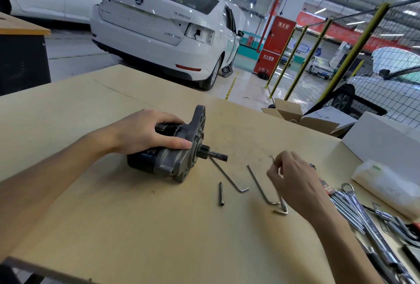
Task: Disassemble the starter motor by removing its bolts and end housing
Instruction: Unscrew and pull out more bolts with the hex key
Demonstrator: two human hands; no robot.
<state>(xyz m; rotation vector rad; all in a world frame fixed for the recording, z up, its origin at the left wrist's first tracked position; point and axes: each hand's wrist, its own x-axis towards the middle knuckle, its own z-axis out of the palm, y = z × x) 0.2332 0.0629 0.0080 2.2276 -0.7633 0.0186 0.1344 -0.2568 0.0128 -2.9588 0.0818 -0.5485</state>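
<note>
1. A white car [163, 31] stands on the shop floor beyond the table [113, 215], its rear toward the camera.
2. The table is pale wood; a white box [386, 138] sits at its right edge, with an open carton [302, 117] behind it.
3. The motor [172, 158] lies on its side near the table's middle, black body to the left, grey end housing [195, 138] to the right, shaft pointing right.
4. The left hand [147, 131] grips the top of the motor, fingers curled over the black body, thumb laid along the housing.
5. The right hand [293, 181] hovers above the table right of the motor, fingertips pinched together on something small and blurred; what it is cannot be told.
6. Wrenches [354, 206] lie fanned out at the right, below the box.
7. Two long hex keys [229, 178] [260, 184] lie between motor and right hand; a shorter one [283, 209] lies under that hand.
8. A bolt [221, 193] lies loose on the table just left of the keys.
</note>
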